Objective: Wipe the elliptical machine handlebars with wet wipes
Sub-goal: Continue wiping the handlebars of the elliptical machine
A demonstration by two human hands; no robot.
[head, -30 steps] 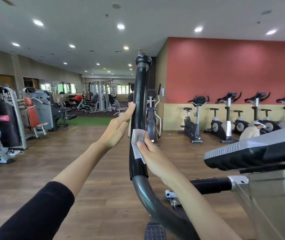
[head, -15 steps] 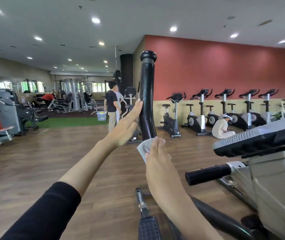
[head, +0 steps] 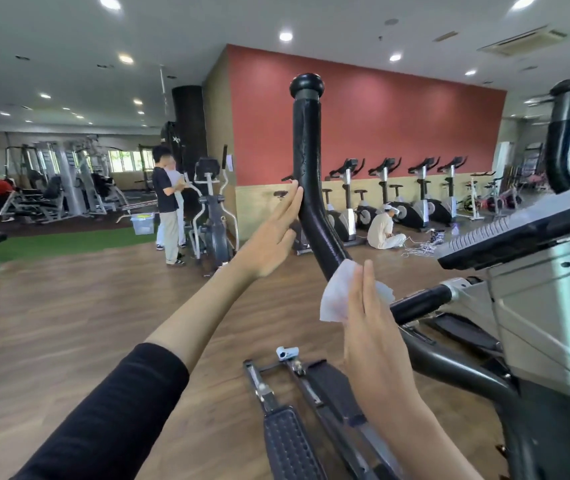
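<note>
Right hand presses a wet wipe flat against the black handlebar. Left hand, fingers spread straight, touches it higher up.

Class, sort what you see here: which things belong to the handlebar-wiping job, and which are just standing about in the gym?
Job:
left handlebar
wet wipe
left hand
right hand
right handlebar

Standing about:
exercise bikes
plastic bin
weight machines
</note>
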